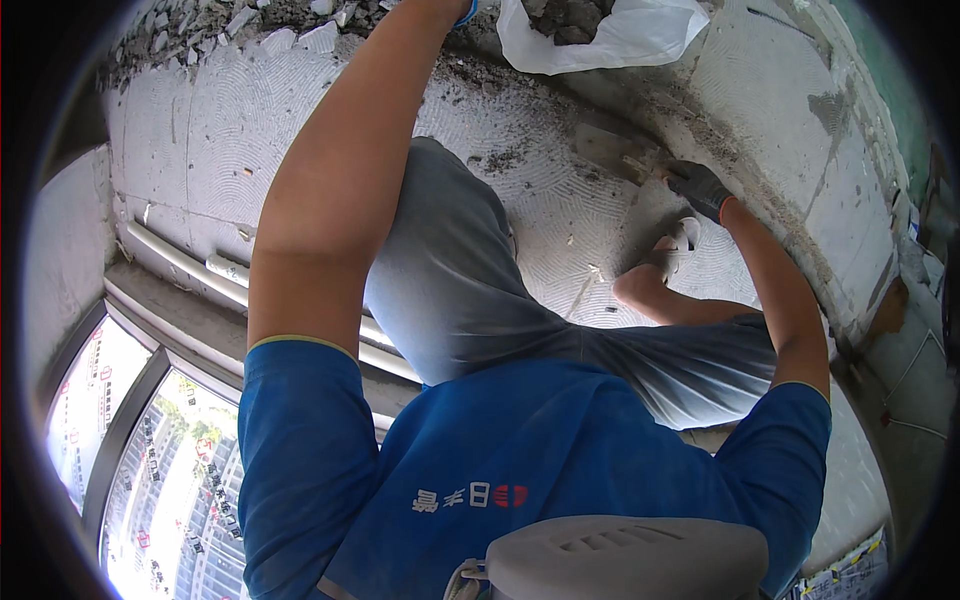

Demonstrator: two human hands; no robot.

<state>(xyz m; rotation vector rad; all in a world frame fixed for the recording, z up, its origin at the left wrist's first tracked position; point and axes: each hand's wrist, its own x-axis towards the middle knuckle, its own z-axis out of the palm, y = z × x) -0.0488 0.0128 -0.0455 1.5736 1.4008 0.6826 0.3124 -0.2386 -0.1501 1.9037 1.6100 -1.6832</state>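
My right hand (703,189), in a dark grey glove with an orange cuff, is closed around the handle of a flat trowel (612,150). The trowel's wide, dirty blade lies low over the grooved concrete surface, pointing left. My left arm (335,180) stretches up past the top edge; only the wrist with a bit of blue cuff (467,12) shows, so the hand itself is hidden. Close to that wrist is a white bag (545,58) with dark rubble (568,22) inside.
Broken grey chunks (240,22) and dirt are heaped at the far left. White pipes (185,262) run along the left wall above a window (165,470). Loose dark crumbs (500,158) lie on the floor. My sandalled foot (655,270) is near the trowel.
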